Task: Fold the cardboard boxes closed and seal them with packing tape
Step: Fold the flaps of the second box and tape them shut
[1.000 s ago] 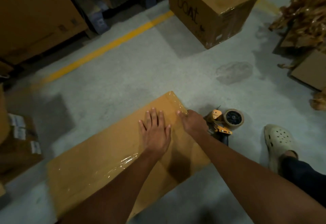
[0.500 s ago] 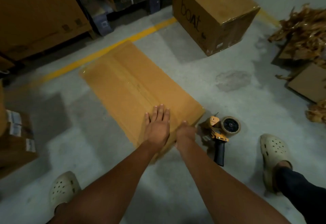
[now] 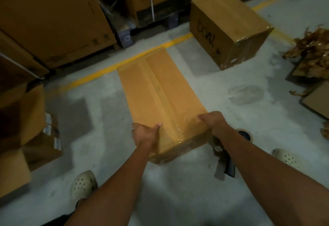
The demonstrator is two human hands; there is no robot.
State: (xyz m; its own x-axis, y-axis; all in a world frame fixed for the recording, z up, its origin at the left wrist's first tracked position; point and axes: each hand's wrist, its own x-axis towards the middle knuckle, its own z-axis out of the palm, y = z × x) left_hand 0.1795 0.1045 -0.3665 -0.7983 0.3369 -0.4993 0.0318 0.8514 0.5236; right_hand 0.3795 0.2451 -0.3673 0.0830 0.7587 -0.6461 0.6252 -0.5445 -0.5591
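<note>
view: head cam, the only one; clock positions read from frame centre
long box [image 3: 160, 97]: flat on the concrete floor [image 3: 178, 195], runs from centre out toward 12, far end reaches the yellow floor line [image 3: 106, 69]
flaps: closed, seam runs lengthwise down the top
tape strip [image 3: 179, 131]: clear and glossy, on the seam at the near end, wraps over the near edge
left hand [image 3: 145, 135]: 7 o'clock, on the box's near-left corner; thumb lies on top, fingers go down the left side, so it grips the box
right hand [image 3: 212, 121]: 4 o'clock, on the near-right corner; fingers curl over the top edge, holding the box
tape dispenser [image 3: 226, 161]: 5 o'clock, lying on the floor just beside the box's near-right corner, partly under the right forearm, blurred
tape roll [image 3: 245, 135]: on the dispenser, past the right wrist
sealed box [image 3: 229, 28]: 1 o'clock, well apart from the long box, handwritten "boat" on its side, shiny tape on its edges
scrap pile [image 3: 311, 47]: 2 o'clock, crumpled brown strips on flat cardboard
big cartons [image 3: 53, 21]: 10 o'clock, behind the yellow line
open box [image 3: 21, 119]: 9 o'clock, at the left edge
clogs: left clog [image 3: 82, 184] at 7, right clog [image 3: 286, 158] at 4, both on the floor
</note>
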